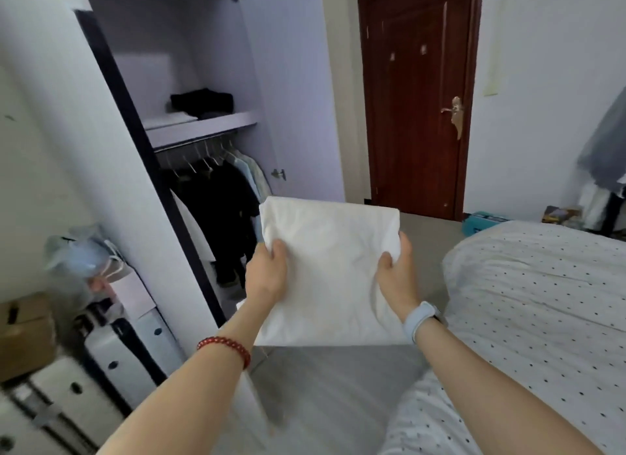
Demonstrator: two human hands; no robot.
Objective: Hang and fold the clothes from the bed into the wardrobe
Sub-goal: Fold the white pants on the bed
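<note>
Partly hidden beneath the folded white garment (pixel 330 271), both hands' fingers can't be seen; left hand (pixel 266 275) and right hand (pixel 396 273) grip its side edges, held between bed (pixel 542 285) and wardrobe (pixel 203 122).

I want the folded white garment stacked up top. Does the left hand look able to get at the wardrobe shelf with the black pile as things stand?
Probably yes: the wardrobe shelf stands open and unblocked, though the left hand and right hand both grip the folded white garment.
</note>
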